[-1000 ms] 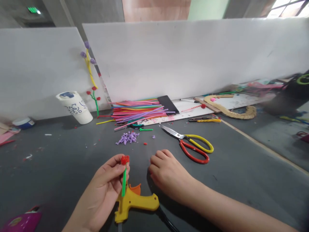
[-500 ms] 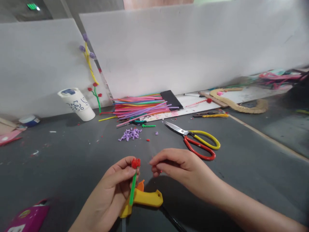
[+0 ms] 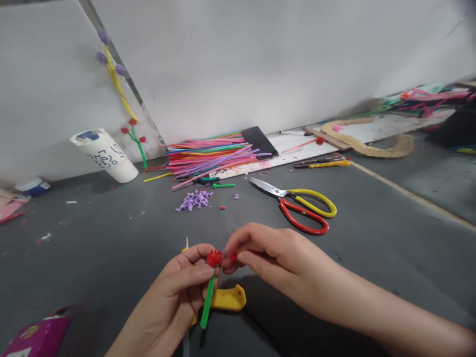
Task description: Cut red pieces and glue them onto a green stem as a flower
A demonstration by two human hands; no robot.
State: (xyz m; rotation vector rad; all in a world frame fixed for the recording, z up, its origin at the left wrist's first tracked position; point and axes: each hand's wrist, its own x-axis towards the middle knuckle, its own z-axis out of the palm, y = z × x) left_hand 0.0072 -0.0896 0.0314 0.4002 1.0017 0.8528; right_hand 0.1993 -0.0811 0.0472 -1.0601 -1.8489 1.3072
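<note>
My left hand (image 3: 186, 287) pinches a small flower with a red head (image 3: 214, 258) and a green stem (image 3: 207, 303) that slants down. My right hand (image 3: 271, 258) is closed just right of the flower head, with a small red piece (image 3: 233, 257) between thumb and fingers. Its fingertips are very near the red head; whether they touch it cannot be told. Behind and below my left hand lies a yellow glue gun (image 3: 230, 299), partly hidden by the hand and stem.
Scissors (image 3: 284, 193) with red and yellow handles lie beyond my right hand. Purple bits (image 3: 195, 200) form a small pile. Farther back are colourful stems (image 3: 215, 158), a black phone (image 3: 259, 141) and a white cup (image 3: 107, 156). A purple packet (image 3: 40, 337) lies at lower left.
My right hand has moved left, up to the flower head. The flower has shifted slightly right and down in view. The background has shifted left and up with the camera.
</note>
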